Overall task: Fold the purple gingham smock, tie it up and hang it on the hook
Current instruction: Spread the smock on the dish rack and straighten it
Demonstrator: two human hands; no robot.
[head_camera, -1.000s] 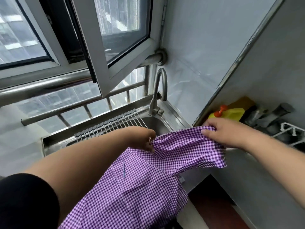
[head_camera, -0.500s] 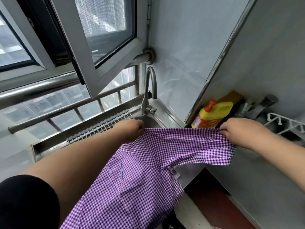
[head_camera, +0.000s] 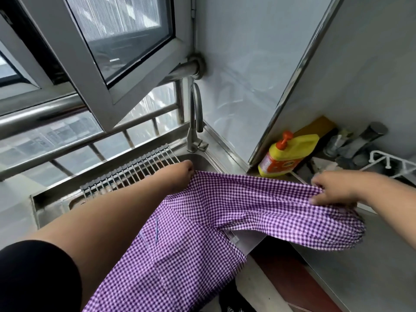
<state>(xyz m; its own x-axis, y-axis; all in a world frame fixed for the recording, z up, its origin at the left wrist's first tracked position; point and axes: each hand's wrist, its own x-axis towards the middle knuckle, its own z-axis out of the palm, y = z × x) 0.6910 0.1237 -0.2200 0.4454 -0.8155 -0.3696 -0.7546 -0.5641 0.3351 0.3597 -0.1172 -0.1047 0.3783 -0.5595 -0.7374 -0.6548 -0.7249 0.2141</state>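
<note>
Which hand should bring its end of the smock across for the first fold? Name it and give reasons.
Probably the right hand. Its fingers pinch the loose sleeve end of the smock, which hangs free. The left hand grips the edge above the hanging bulk and serves better as the anchor.

One smock (head_camera: pixel 202 221), two hands, one yellow bottle (head_camera: pixel 290 154), one tap (head_camera: pixel 195 122), one drying rack (head_camera: pixel 126 174)

Left hand (head_camera: pixel 180 174) and right hand (head_camera: pixel 333 188) gripping purple gingham smock (head_camera: pixel 202 226), over sink (head_camera: pixel 202 159)
</note>
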